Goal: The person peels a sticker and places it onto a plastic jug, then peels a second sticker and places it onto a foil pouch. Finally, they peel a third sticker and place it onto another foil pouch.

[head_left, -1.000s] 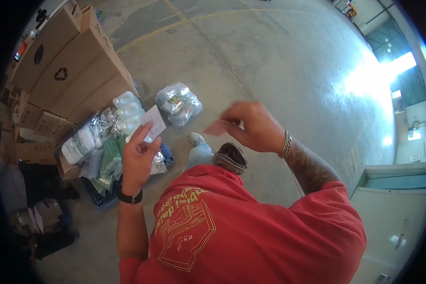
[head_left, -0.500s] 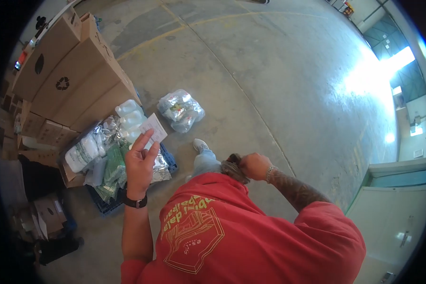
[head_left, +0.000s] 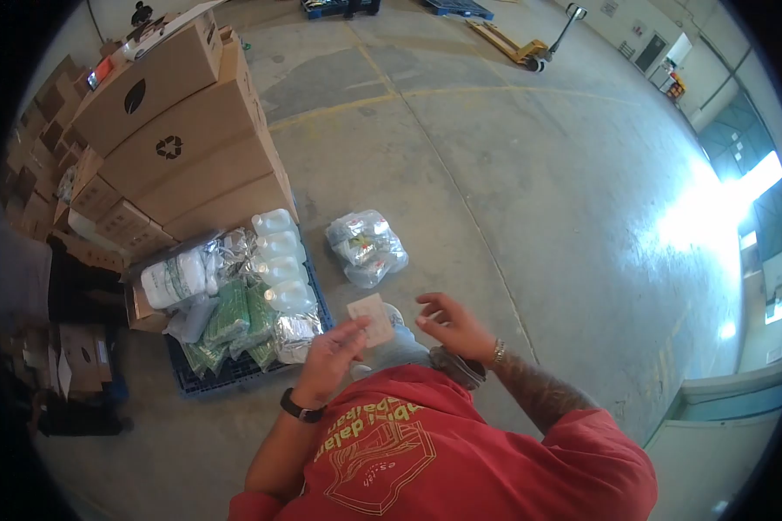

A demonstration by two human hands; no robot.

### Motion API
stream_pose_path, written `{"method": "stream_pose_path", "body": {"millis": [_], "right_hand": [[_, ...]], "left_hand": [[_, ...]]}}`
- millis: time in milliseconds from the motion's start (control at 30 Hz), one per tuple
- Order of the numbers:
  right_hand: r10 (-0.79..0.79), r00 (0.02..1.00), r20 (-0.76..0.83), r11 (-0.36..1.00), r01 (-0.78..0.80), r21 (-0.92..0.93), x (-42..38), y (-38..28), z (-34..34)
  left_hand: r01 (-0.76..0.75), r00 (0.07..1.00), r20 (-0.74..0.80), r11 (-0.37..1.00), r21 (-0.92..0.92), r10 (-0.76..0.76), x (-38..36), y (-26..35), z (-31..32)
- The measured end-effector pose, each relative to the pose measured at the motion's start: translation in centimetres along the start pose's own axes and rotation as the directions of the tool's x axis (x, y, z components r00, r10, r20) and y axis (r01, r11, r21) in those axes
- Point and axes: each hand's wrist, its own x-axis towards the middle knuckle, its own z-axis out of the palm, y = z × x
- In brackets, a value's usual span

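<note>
A small white paper slip (head_left: 370, 320) is pinched between the thumb and fingers of my left hand (head_left: 332, 354), in front of my chest. To its right my right hand (head_left: 457, 328) hovers with thumb and index finger apart, holding nothing. Just below my right wrist, a dark grey-brown bundle (head_left: 457, 366) sits at my waist, partly covered by my hand and red shirt. Past the slip, a clear plastic-wrapped bundle (head_left: 367, 247) rests on the concrete floor.
On the left, a blue pallet (head_left: 226, 379) carries large cardboard boxes (head_left: 187, 152), clear jugs (head_left: 280, 246), green packs (head_left: 229, 314) and silvery packs (head_left: 295, 337). A yellow pallet jack (head_left: 517, 48) stands far off. A pale cabinet (head_left: 721, 451) is at the right.
My left hand has brought the slip right and closer to my body. My right hand has come off the bundle at my waist, fingers now spread. The view has tilted up.
</note>
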Motion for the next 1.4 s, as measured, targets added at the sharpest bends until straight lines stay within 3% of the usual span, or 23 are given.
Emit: {"method": "stream_pose_path", "body": {"millis": [33, 67, 133, 200, 300, 367, 433, 500, 567, 600, 633, 700, 733, 767, 833, 900, 1033, 1133, 1200, 1233, 1300, 1333, 1400], "right_hand": [[-0.023, 0.999, 0.044, 0.962, 0.01, 0.273, 0.7, -0.3, 1.1], [-0.024, 0.998, 0.052, 0.963, 0.009, 0.269, 1.1, -0.6, 2.0], [-0.121, 0.946, 0.301, 0.893, -0.029, 0.45, 1.4, -0.9, 3.1], [-0.083, 0.943, 0.323, 0.913, -0.058, 0.404, 1.6, -1.0, 3.1], [-0.017, 0.917, 0.399, 0.905, -0.155, 0.395, 2.2, -2.3, 2.6], [0.018, 0.884, 0.467, 0.876, -0.239, 0.42, 3.2, -2.4, 2.6], [0.028, 0.831, 0.555, 0.839, -0.321, 0.439, 3.5, -1.7, 3.8], [-0.085, 0.827, 0.556, 0.884, -0.195, 0.425, 4.5, -0.3, 5.3], [-0.242, 0.809, 0.536, 0.949, 0.081, 0.305, 6.4, 0.7, 6.1], [-0.019, 0.702, 0.712, 0.973, -0.152, 0.176, 8.1, -1.5, 4.2], [-0.024, 0.678, 0.734, 0.971, -0.159, 0.179, 9.3, -0.1, 3.3], [-0.052, 0.724, 0.688, 0.946, 0.256, -0.198, 11.6, 4.9, 1.8], [0.082, 0.673, 0.735, 0.834, 0.358, -0.42, 12.6, 7.4, 0.8], [0.226, 0.628, 0.744, 0.657, 0.466, -0.593, 12.9, 9.5, -0.4], [0.383, 0.453, 0.805, 0.509, 0.624, -0.593, 13.7, 11.8, -2.0], [0.336, 0.558, 0.759, 0.657, 0.438, -0.613, 12.8, 16.0, -3.2], [0.207, 0.563, 0.8, 0.786, 0.39, -0.479, 14.5, 15.7, -6.3], [0.322, 0.45, 0.833, 0.727, 0.446, -0.522, 15.7, 18.0, -7.2], [0.357, 0.498, 0.791, 0.886, 0.088, -0.455, 16.1, 18.8, -8.8], [0.35, 0.497, 0.794, 0.889, 0.092, -0.449, 15.1, 19.4, -9.4], [0.199, 0.371, 0.907, 0.931, 0.219, -0.293, 13.0, 21.0, -10.8], [0.189, 0.385, 0.903, 0.928, 0.23, -0.292, 13.8, 20.8, -11.0], [0.206, 0.291, 0.934, 0.924, 0.255, -0.284, 13.1, 19.9, -11.8]], "left_hand": [[0.12, 0.992, 0.036, 0.989, -0.089, -0.118, -0.1, 0.3, 0.8], [0.071, 0.996, 0.051, 0.995, -0.066, -0.068, -0.1, 0.9, 1.6], [0.053, 0.997, 0.053, 0.994, -0.099, -0.048, 0.1, 0.4, 2.4], [0.026, 0.999, 0.042, 0.99, -0.142, -0.02, 0.2, -0.2, 2.2], [0.175, 0.984, 0.066, 0.963, -0.206, -0.164, 1.0, -2.3, 1.6], [-0.185, 0.975, -0.206, 0.81, -0.556, 0.081, 2.5, -4.2, 3.0], [-0.06, 0.996, -0.082, 0.873, -0.483, 0.024, 2.7, -4.5, 2.3], [0.215, 0.977, 0.102, 0.82, -0.53, -0.19, 3.4, -3.8, 2.3], [0.175, 0.977, 0.001, 0.791, -0.586, -0.215, 4.5, -4.1, 1.9], [0.136, 0.967, -0.082, 0.762, -0.633, -0.241, 4.9, -4.6, 1.5], [0.092, 0.949, -0.164, 0.731, -0.676, -0.27, 5.5, -5.1, 1.1], [-0.034, 0.92, -0.325, 0.782, -0.622, -0.218, 6.9, -6.6, 0.1], [0.178, 0.925, -0.293, 0.956, -0.231, -0.243, 7.5, -6.7, -0.6], [0.357, 0.915, -0.273, 0.911, 0.206, -0.297, 7.7, -7.1, -1.0], [0.298, 0.945, -0.117, 0.662, 0.687, -0.304, 6.1, -13.6, -1.1], [0.262, 0.851, 0.15, 0.655, 0.709, -0.503, 4.0, -21.3, -0.3], [0.305, 0.87, 0.093, 0.676, 0.671, -0.484, 4.7, -18.3, 4.0], [0.368, 0.755, 0.017, 0.446, 0.816, -0.655, 8.1, -14.6, 4.9], [0.531, 0.712, 0.118, 0.64, 0.555, -0.693, 7.2, -18.7, 5.1], [0.535, 0.711, 0.11, 0.636, 0.557, -0.694, 6.6, -18.6, 4.9], [0.33, 0.816, 0.409, 0.911, 0.249, -0.408, 6.4, -17.5, 4.6], [0.315, 0.82, 0.408, 0.912, 0.263, -0.401, 7.4, -16.7, 4.6], [0.508, 0.698, 0.425, 0.817, 0.274, -0.576, 8.1, -15.9, 5.9]]}}
